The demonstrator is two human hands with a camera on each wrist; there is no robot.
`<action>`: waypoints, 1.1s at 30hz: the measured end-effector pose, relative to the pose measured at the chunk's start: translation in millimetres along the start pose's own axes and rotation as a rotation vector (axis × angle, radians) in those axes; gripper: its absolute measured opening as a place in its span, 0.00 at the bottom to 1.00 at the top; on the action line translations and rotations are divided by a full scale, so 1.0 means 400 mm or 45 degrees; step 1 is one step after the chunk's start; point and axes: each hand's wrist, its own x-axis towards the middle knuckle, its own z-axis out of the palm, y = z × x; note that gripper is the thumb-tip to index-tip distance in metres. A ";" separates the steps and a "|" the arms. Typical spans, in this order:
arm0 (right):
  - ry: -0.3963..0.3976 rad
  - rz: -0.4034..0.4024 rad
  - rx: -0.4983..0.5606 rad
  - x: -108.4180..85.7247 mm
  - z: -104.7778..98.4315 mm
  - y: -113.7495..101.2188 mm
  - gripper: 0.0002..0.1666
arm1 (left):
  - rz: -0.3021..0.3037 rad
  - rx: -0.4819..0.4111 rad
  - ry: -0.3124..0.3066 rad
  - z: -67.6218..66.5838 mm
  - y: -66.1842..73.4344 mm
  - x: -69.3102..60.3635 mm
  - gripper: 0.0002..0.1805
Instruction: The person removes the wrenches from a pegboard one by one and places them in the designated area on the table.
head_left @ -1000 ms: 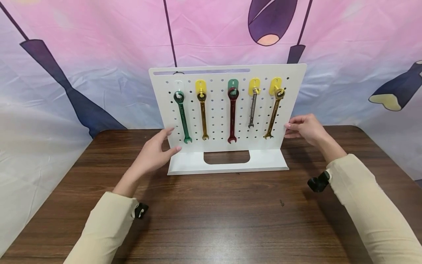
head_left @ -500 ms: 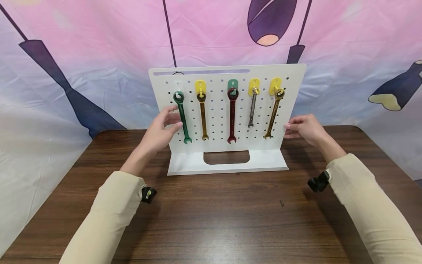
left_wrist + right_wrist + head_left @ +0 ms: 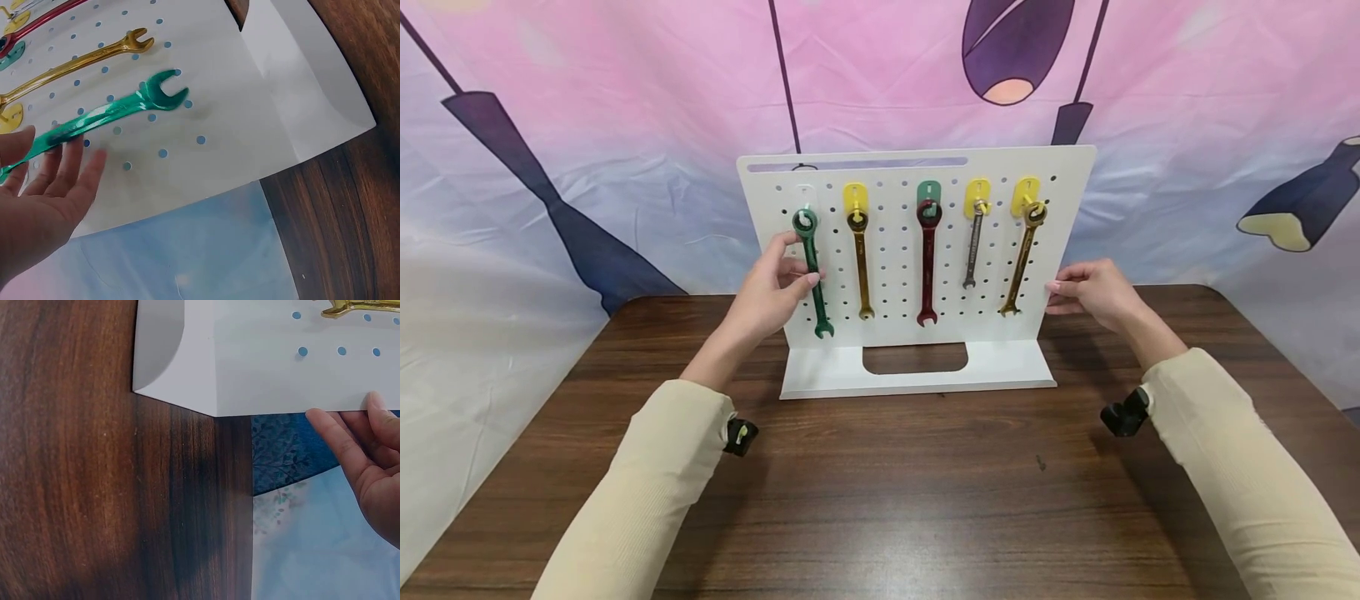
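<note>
My left hand (image 3: pixel 763 292) pinches the shaft of a green combination wrench (image 3: pixel 119 109) between thumb and fingers. The wrench's ring end is still at a clear hook (image 3: pixel 806 195) on the left of a white pegboard (image 3: pixel 898 331); its open end points down, slightly off the board. At the board's right edge, my right hand (image 3: pixel 1101 292) holds that edge between thumb and fingers. Other wrenches hang in a row from hooks: a gold one (image 3: pixel 862 267), a red one (image 3: pixel 928 267), a small silver one (image 3: pixel 974 246) and a second gold one (image 3: pixel 1022 258).
The pegboard stands on a white base (image 3: pixel 827 379) with a cut-out, toward the back of a dark wooden table (image 3: pixel 925 483). Behind it hangs a patterned pink and blue cloth (image 3: pixel 880 75). Black wrist cameras (image 3: pixel 1124 414) sit on both sleeves.
My left hand has risen from the board's lower left edge and taken hold of the green wrench, whose lower end has shifted slightly down and forward. The right hand stays put.
</note>
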 end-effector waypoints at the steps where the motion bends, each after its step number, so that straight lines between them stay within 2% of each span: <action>1: 0.000 0.001 -0.005 0.000 0.000 0.000 0.13 | 0.006 -0.020 0.004 0.001 0.000 -0.001 0.28; 5: -0.003 -0.002 -0.016 0.000 -0.001 0.000 0.14 | 0.020 -0.093 0.012 0.002 0.003 -0.007 0.25; 15: -0.003 -0.008 0.001 -0.002 -0.001 0.000 0.13 | 0.026 -0.154 0.017 -0.002 0.020 -0.030 0.20; 25: -0.005 -0.004 -0.007 -0.001 0.000 -0.003 0.13 | 0.038 -0.182 0.039 -0.018 0.046 -0.049 0.24; 33: -0.007 -0.002 -0.017 -0.002 0.001 -0.004 0.14 | 0.044 -0.187 0.010 -0.024 0.075 -0.064 0.27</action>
